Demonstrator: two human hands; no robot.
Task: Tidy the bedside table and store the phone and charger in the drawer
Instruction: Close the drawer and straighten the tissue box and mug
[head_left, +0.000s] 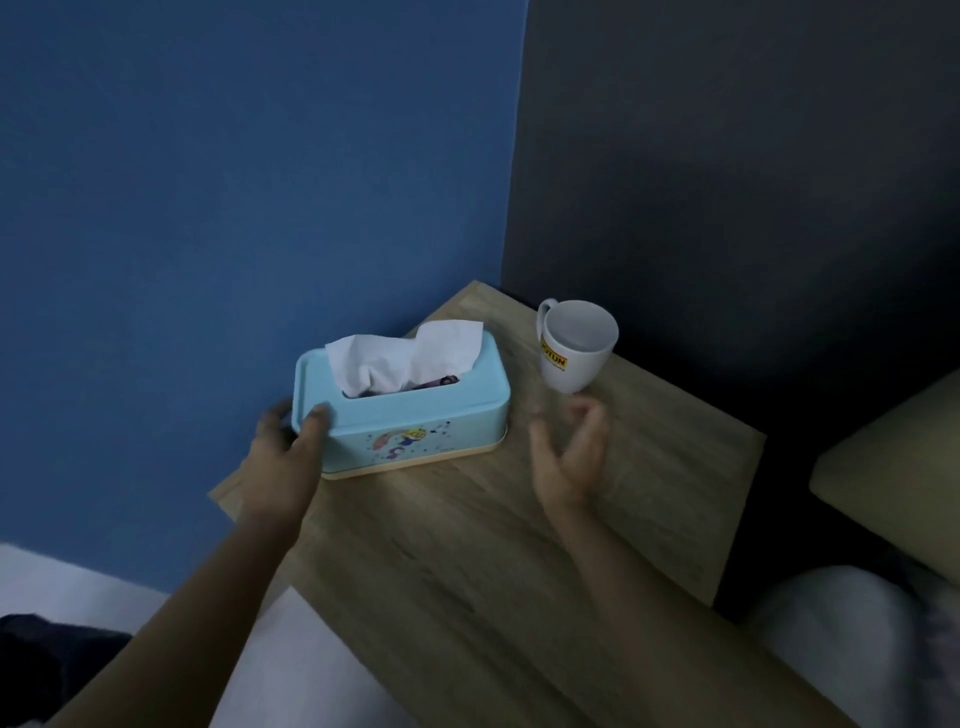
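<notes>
**Left hand on tissue box, right hand free by mug**

Where the blue wall (234, 182) meets the bedside table (467, 545), the left hand (291, 447) grips the near-left corner of the light-blue tissue box (415, 415), thumb on the lid edge, other fingers wrapped round the end. Box sits flat on the tabletop w/ a white tissue (405, 358) sticking up thru the slot; cartoon print on its front side. Right of the box, the right hand (569, 457) hovers over the wood, fingers spread and loosely curled, holding nothing, blurred. Just beyond its fingertips stands a white mug (576, 345), upright, yellow label, handle to the left, near the dark wall (727, 156). Far right: pillow edge (893, 467). Phone & charger not in view; can't tell where they are.
</notes>
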